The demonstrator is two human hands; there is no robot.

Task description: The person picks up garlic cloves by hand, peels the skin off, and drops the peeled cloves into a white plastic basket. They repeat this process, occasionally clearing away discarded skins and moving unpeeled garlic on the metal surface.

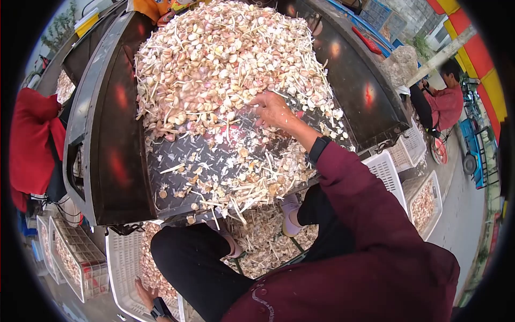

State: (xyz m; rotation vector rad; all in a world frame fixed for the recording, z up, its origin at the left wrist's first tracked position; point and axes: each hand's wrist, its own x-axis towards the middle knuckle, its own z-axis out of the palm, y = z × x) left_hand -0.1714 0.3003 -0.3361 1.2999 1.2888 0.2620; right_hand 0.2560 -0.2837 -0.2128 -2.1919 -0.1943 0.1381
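Note:
A large heap of loose garlic cloves (214, 64) with dry stems among them covers the back of a dark metal truck bed (185, 153). My right hand (272, 111) reaches to the front edge of this heap, its fingers apart and touching the cloves. Between the heap and me lie scattered garlic skins and stem bits (260, 180). Low on the left, my left hand (146, 295) is beside the cloves in a white plastic basket (120, 263), fingers stretched out with no object visible in them.
Dark side walls (365, 80) flank the bed. Garlic waste (268, 236) covers the ground between my feet. More baskets (80, 268) stand at left, and another basket of garlic (424, 206) at right. A person in red (445, 102) sits at right; a red garment (37, 145) shows at left.

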